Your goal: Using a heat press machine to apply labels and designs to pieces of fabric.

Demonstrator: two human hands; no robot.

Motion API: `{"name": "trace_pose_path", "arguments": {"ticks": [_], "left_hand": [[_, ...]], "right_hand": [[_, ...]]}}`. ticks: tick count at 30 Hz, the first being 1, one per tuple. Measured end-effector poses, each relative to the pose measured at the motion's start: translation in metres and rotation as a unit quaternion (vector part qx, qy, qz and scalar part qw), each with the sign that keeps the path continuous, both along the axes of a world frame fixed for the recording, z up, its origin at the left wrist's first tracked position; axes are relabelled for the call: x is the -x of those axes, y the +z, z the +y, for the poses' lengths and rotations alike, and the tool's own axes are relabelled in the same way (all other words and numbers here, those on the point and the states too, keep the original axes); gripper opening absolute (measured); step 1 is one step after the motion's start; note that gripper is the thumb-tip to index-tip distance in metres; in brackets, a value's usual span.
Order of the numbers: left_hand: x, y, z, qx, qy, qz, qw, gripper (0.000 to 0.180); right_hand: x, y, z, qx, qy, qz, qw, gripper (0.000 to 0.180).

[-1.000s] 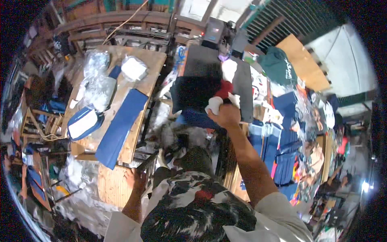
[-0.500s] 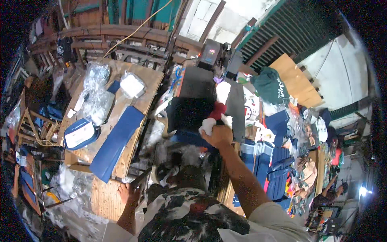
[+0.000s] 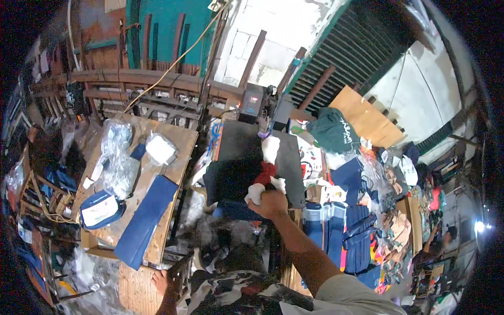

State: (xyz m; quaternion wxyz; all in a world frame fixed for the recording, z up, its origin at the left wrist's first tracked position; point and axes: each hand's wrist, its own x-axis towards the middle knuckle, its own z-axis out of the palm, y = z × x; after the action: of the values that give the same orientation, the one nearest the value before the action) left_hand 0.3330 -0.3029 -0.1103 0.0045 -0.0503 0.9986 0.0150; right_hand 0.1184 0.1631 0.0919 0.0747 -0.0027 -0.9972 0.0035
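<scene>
My right hand is closed on a bunched white cloth at the near part of a dark grey tabletop. Dark red cloth and another white bundle lie in line beyond it. Black cloth spreads just to the left of the red cloth. Low on the left, my left hand rests at the edge of a pale wooden board, fingers apart and holding nothing visible. The underside of my right hand is hidden.
On the left, a wooden table bears a long blue fabric piece, a blue-and-white pouch and plastic-wrapped bundles. A dark machine-like box stands at the back. Folded blue goods and a dark green cloth crowd the right.
The view has tilted upward, so more of the wall shows and the tables sit lower. My right hand stays on the white cloth; my left hand stays by the board.
</scene>
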Motion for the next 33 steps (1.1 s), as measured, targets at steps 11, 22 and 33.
{"name": "trace_pose_path", "arguments": {"ticks": [11,22,33], "left_hand": [[-0.003,-0.018,-0.005,0.024,0.002,0.013,1.000,0.060],[-0.012,-0.064,-0.033,0.132,-0.006,0.042,0.990,0.037],[0.207,0.198,0.209,-0.431,-0.376,0.164,0.804,0.011]], "right_hand": [[0.001,0.012,-0.006,-0.013,-0.015,-0.047,0.999,0.060],[0.000,0.018,-0.015,0.010,0.012,0.015,1.000,0.065],[-0.002,0.011,0.001,0.010,0.001,-0.008,1.000,0.069]]}}
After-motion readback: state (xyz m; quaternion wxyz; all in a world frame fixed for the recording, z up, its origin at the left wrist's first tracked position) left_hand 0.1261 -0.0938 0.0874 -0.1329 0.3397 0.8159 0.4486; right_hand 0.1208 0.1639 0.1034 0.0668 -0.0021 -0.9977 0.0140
